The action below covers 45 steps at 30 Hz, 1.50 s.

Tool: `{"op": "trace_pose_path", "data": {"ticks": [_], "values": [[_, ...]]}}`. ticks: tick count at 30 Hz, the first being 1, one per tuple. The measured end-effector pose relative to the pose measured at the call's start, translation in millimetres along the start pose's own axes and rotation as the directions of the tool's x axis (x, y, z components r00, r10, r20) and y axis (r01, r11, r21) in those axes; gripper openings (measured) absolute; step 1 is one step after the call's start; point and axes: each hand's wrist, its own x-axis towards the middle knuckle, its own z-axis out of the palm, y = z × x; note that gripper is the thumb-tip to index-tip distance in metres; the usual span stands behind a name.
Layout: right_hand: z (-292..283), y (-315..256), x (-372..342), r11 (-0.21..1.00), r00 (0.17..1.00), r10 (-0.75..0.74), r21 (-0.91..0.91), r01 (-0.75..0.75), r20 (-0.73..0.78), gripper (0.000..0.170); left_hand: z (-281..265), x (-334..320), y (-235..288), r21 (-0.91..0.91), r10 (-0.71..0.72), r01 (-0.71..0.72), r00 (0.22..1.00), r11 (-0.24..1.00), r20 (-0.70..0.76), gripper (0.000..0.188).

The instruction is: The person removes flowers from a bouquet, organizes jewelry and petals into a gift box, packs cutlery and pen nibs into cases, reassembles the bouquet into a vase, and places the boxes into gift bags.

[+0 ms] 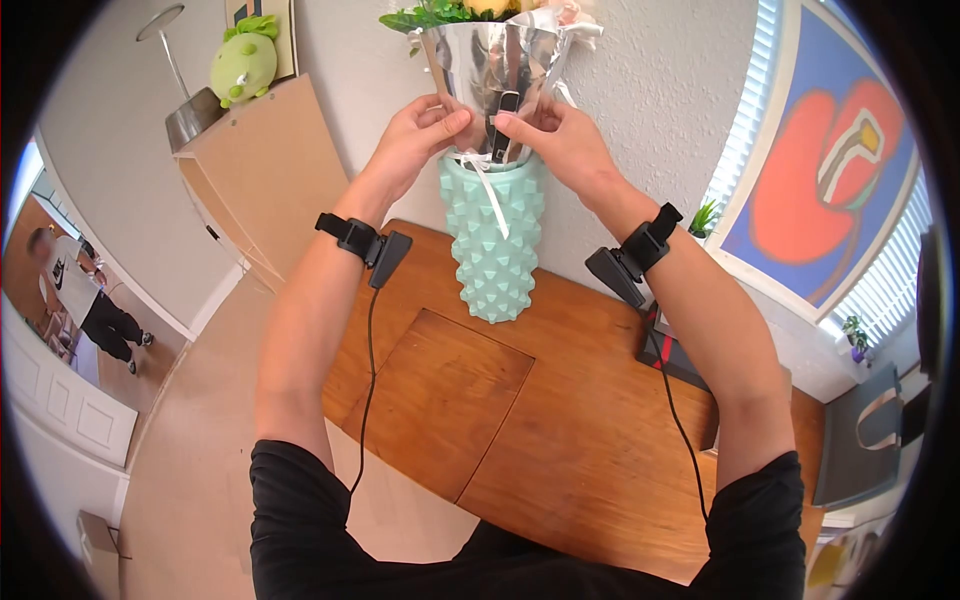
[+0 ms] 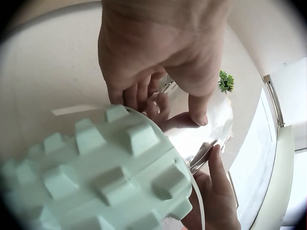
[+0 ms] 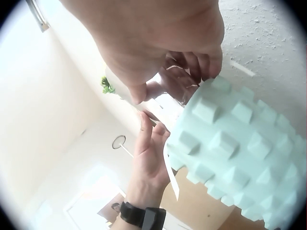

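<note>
A bouquet in shiny silver wrapping (image 1: 455, 65) stands with its lower end at the mouth of a mint-green studded vase (image 1: 492, 240). My left hand (image 1: 412, 145) holds the wrapping from the left, thumb in front and fingers curled behind. From the right, my right hand (image 1: 572, 150) grips it the same way, its thumb near a dark strip on the foil. A white ribbon (image 1: 495, 205) hangs down over the vase's front. In the left wrist view, the fingers are close to the vase rim (image 2: 144, 115). The right wrist view shows the right fingers (image 3: 194, 67) beside the rim too.
The vase stands toward the back of a wooden table (image 1: 560, 430), near the textured wall. A dark box (image 1: 675, 350) lies behind the right forearm. At left is a cabinet (image 1: 270, 150) with a green plush (image 1: 243, 65). A person (image 1: 85, 290) stands in the doorway.
</note>
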Motion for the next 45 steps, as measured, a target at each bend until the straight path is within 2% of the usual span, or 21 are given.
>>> {"op": "trace_pose_path", "data": {"ticks": [3,9,15,18,19,20,21,23,26,28,30,31,33,36,38,39,40,41,42,43,45], "values": [[2,3,-1,1.000,1.000,0.018,0.002,-0.018,0.009,0.070,-9,1,-9,0.003,-0.007,0.007,0.999,1.000,0.043,0.065],[3,-2,-5,1.000,1.000,0.020,0.005,-0.020,0.018,0.065,-11,-3,-9,0.004,-0.016,0.016,1.000,1.000,0.023,0.081],[4,3,-7,1.000,0.999,-0.010,0.019,0.009,0.051,0.056,-12,-10,-7,0.002,-0.009,0.009,1.000,1.000,-0.003,0.084],[0,6,-11,1.000,0.997,-0.011,0.023,0.010,0.073,0.060,-19,-16,-10,0.068,-0.039,0.040,0.999,0.997,-0.017,0.082],[-3,3,-19,0.999,0.999,-0.003,-0.036,0.005,0.050,0.068,-20,-22,-10,0.069,-0.039,0.040,0.999,0.997,-0.017,0.082],[-7,0,-30,0.996,1.000,0.004,-0.095,-0.001,0.024,0.077,-20,-32,-10,0.100,-0.008,0.017,0.996,0.995,-0.086,0.080],[-13,-1,-43,0.996,1.000,0.004,-0.094,-0.002,0.021,0.077,-19,-45,-10,0.132,0.023,-0.003,0.988,0.991,-0.153,0.078],[-35,-1,-78,0.985,0.996,0.088,-0.154,-0.083,0.029,0.095,-21,-77,-12,0.159,0.089,-0.060,0.980,0.985,-0.179,0.076],[-81,-23,-166,0.986,0.987,0.141,-0.096,-0.134,0.079,0.102,-7,-155,-4,0.259,0.208,-0.155,0.959,0.953,-0.192,0.071],[-109,-37,-236,0.983,0.982,0.173,-0.074,-0.167,0.078,0.104,10,-227,12,0.430,0.138,-0.090,0.987,0.898,-0.081,0.063],[-138,-49,-311,0.976,0.978,0.208,-0.071,-0.206,0.030,0.109,40,-289,31,0.569,0.066,-0.059,0.998,0.820,0.009,0.037],[-150,-54,-353,0.973,0.975,0.221,-0.061,-0.220,-0.003,0.111,46,-321,19,0.578,0.025,-0.061,0.997,0.814,0.070,0.027],[-164,-68,-432,0.936,0.939,0.312,-0.125,-0.330,-0.142,0.109,80,-379,-7,0.549,-0.033,-0.031,0.994,0.835,0.106,0.022],[-162,-80,-550,0.901,0.845,0.385,-0.049,-0.432,-0.371,0.103,139,-443,-43,0.406,-0.258,0.187,0.958,0.895,0.127,0.018],[-152,-89,-609,0.831,0.686,0.515,0.103,-0.546,-0.514,0.091,186,-457,-48,0.368,-0.315,0.242,0.937,0.898,0.152,0.019],[-149,-93,-631,0.823,0.660,0.519,0.106,-0.559,-0.543,0.091,209,-455,-45,0.440,-0.240,0.124,0.946,0.889,0.217,0.023],[-147,-96,-651,0.800,0.597,0.553,0.171,-0.575,-0.581,0.082,233,-452,-42,0.500,-0.160,-0.002,0.946,0.866,0.280,0.028],[-144,-97,-668,0.779,0.536,0.583,0.234,-0.582,-0.610,0.074,256,-446,-43,0.487,-0.154,-0.014,0.940,0.873,0.303,0.028],[-137,-94,-681,0.812,0.526,0.534,0.226,-0.539,-0.662,0.063,276,-437,-45,0.476,0.004,-0.245,0.892,0.845,0.453,0.034],[-132,-90,-692,0.814,0.523,0.529,0.225,-0.535,-0.669,0.063,293,-431,-48,0.437,0.147,-0.461,0.799,0.773,0.584,0.040],[-125,-79,-707,0.750,0.547,0.441,-0.042,-0.660,-0.712,0.053,327,-428,-59,0.431,0.158,-0.502,0.769,0.750,0.620,0.042]]}}
